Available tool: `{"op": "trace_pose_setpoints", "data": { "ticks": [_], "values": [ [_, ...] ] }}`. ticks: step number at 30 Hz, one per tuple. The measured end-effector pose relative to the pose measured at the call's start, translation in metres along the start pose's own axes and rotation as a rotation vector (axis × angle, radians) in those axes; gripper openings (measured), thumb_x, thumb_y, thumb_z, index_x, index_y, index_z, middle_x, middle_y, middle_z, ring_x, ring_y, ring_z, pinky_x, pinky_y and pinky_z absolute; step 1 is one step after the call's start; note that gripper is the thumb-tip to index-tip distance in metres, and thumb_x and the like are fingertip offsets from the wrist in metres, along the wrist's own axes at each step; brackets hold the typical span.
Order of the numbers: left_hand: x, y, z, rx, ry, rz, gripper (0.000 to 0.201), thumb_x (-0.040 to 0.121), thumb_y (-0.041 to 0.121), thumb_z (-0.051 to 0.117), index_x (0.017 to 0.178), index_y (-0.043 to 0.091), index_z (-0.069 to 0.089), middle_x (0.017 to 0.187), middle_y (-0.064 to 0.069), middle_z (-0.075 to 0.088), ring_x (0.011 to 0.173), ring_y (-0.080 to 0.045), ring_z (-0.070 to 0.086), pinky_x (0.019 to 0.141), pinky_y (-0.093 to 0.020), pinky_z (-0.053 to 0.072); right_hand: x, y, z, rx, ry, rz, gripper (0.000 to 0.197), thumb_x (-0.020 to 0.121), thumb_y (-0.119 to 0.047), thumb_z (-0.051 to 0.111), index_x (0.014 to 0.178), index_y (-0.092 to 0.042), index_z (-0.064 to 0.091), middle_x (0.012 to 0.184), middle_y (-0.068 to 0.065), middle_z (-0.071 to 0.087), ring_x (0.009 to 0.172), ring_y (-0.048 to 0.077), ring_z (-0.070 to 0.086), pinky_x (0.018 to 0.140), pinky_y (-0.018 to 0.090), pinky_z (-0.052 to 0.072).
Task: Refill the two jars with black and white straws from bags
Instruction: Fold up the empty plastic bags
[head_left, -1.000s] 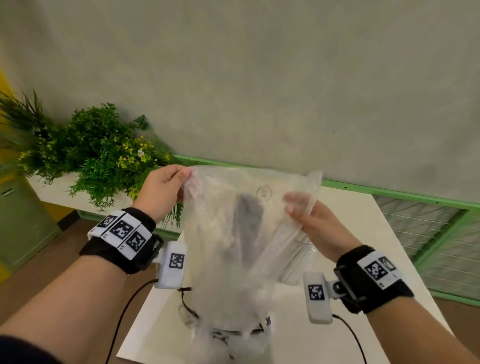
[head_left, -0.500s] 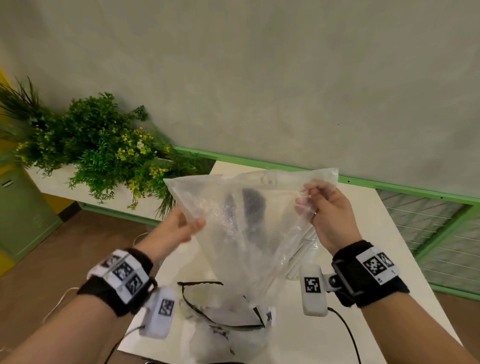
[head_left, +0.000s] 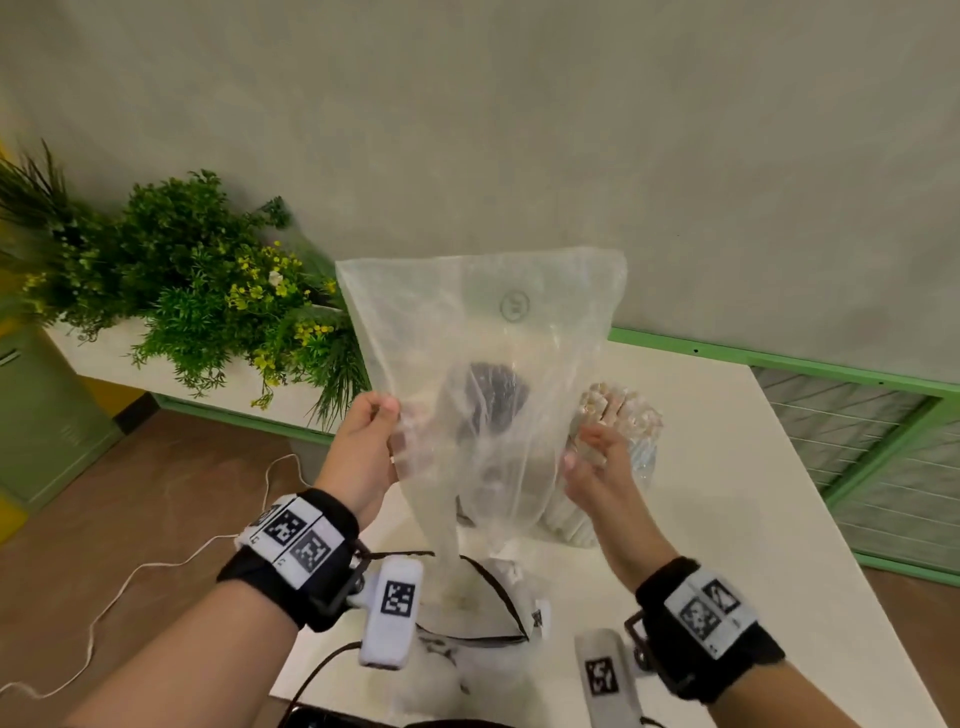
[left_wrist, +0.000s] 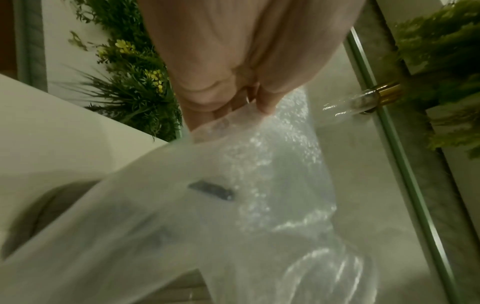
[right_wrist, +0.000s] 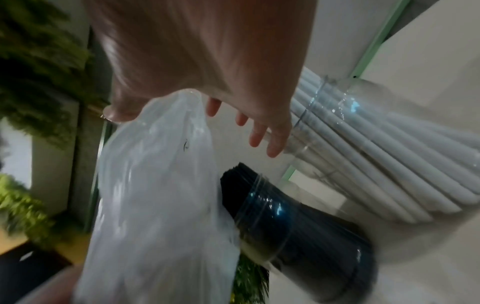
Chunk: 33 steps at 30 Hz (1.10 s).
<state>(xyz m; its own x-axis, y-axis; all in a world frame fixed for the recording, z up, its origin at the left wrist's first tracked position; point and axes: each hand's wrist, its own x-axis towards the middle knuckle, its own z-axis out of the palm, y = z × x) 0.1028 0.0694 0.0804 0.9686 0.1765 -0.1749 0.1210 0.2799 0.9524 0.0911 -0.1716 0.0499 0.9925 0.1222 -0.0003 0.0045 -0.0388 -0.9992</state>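
An empty clear plastic bag (head_left: 483, 332) hangs upright over the table. My left hand (head_left: 390, 421) pinches its left edge between thumb and fingers; the left wrist view shows that pinch (left_wrist: 244, 107) on the bag (left_wrist: 246, 195). My right hand (head_left: 587, 449) is beside the bag's right edge, fingers straight and spread, holding nothing. Behind the bag stands a clear jar of black straws (head_left: 496, 395), seen through the plastic. A clear jar of white straws (head_left: 626, 421) stands to its right. The right wrist view shows my right hand (right_wrist: 241, 115), the bag (right_wrist: 155, 195), black jar (right_wrist: 298, 226) and white jar (right_wrist: 376, 133).
Another crumpled clear bag with a black cord (head_left: 483, 613) lies at the near edge of the white table (head_left: 727, 493). A leafy plant (head_left: 197, 291) fills the left. A green rail (head_left: 779, 358) runs behind the table. A white cable (head_left: 130, 577) trails on the floor.
My right hand has let go of the bag's top right corner and dropped beside it, open. My left hand has taken the left edge lower down. The bag now stands taller.
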Motion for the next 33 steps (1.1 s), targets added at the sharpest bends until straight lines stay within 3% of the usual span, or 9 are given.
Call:
{"op": "trace_pose_setpoints", "data": {
  "ticks": [5,10,14,17,19,23,26,29,33],
  "values": [
    [-0.001,0.004,0.016,-0.028,0.040,0.031,0.019,0.103,0.020,0.038,0.086,0.018,0.045,0.091,-0.001,0.058,0.081,-0.020,0.055,0.081,-0.050,0.048,-0.012,0.006,0.030,-0.261,0.046,-0.092,0.075,0.052,-0.070,0.077,0.109,-0.050,0.032,0.129,-0.010,0.036,0.122,0.005,0.041,0.093,0.033,0.049],
    [0.001,0.004,0.015,-0.049,0.037,0.018,0.017,0.102,0.020,0.041,0.086,0.017,0.047,0.092,-0.003,0.058,0.083,-0.021,0.055,0.082,-0.049,0.045,-0.005,0.003,0.031,-0.592,0.040,-0.192,0.032,0.083,-0.031,0.070,0.110,-0.023,0.054,0.116,-0.004,0.047,0.105,0.007,0.048,0.092,0.023,0.043],
    [0.017,0.023,-0.007,-0.020,0.162,0.116,0.017,0.099,0.012,0.044,0.084,0.018,0.049,0.085,0.000,0.059,0.073,-0.013,0.060,0.068,-0.031,0.053,0.003,0.000,0.009,-0.190,0.098,0.103,0.010,0.097,-0.009,0.051,0.102,-0.005,0.059,0.103,0.014,0.062,0.078,0.020,0.065,0.068,0.028,0.057],
    [0.035,0.043,-0.030,0.004,0.292,0.210,0.017,0.098,0.018,0.048,0.083,0.022,0.053,0.086,0.001,0.059,0.086,-0.021,0.056,0.077,-0.036,0.047,0.009,-0.006,-0.008,0.132,0.223,0.175,0.007,0.098,-0.007,0.049,0.092,-0.003,0.051,0.087,0.016,0.056,0.066,0.018,0.066,0.065,0.028,0.058],
    [0.032,0.046,-0.039,0.029,0.220,0.160,0.015,0.098,0.034,0.048,0.100,0.023,0.058,0.101,0.001,0.062,0.095,-0.019,0.056,0.081,-0.039,0.049,0.010,-0.009,-0.008,0.273,0.211,0.166,0.010,0.098,-0.007,0.049,0.088,-0.007,0.048,0.078,0.010,0.052,0.067,0.019,0.068,0.065,0.027,0.058],
    [0.007,0.002,-0.054,0.074,-0.175,-0.194,0.080,0.070,0.079,0.056,0.138,0.040,0.040,0.138,0.005,0.052,0.120,-0.024,0.057,0.089,-0.050,0.052,0.008,-0.006,0.005,0.435,0.226,0.164,0.010,0.098,-0.007,0.049,0.088,-0.007,0.050,0.080,0.009,0.056,0.074,0.021,0.071,0.069,0.026,0.059],
    [-0.003,-0.028,-0.048,0.116,-0.170,-0.405,0.058,0.077,0.058,0.063,0.125,0.027,0.051,0.109,0.001,0.070,0.093,-0.019,0.069,0.083,-0.040,0.054,0.009,0.000,0.012,0.395,0.192,0.183,0.010,0.099,-0.010,0.050,0.090,-0.006,0.052,0.083,0.008,0.063,0.082,0.023,0.072,0.071,0.026,0.058],
    [0.006,-0.032,-0.050,0.043,0.023,-0.352,0.018,0.090,0.034,0.060,0.098,0.018,0.060,0.072,0.002,0.063,0.058,-0.009,0.054,0.060,-0.025,0.050,0.009,0.004,0.006,0.248,0.148,0.186,0.019,0.099,-0.013,0.050,0.080,-0.009,0.053,0.079,0.003,0.066,0.088,0.021,0.070,0.072,0.027,0.058],
    [0.013,-0.032,-0.077,0.120,0.112,-0.274,0.015,0.095,0.023,0.057,0.097,0.010,0.064,0.068,0.002,0.058,0.055,-0.008,0.044,0.062,-0.023,0.048,0.004,0.014,-0.020,0.047,0.199,0.066,0.013,0.094,-0.011,0.057,0.086,-0.002,0.061,0.084,0.008,0.067,0.080,0.017,0.066,0.072,0.025,0.055]
  ]
}}
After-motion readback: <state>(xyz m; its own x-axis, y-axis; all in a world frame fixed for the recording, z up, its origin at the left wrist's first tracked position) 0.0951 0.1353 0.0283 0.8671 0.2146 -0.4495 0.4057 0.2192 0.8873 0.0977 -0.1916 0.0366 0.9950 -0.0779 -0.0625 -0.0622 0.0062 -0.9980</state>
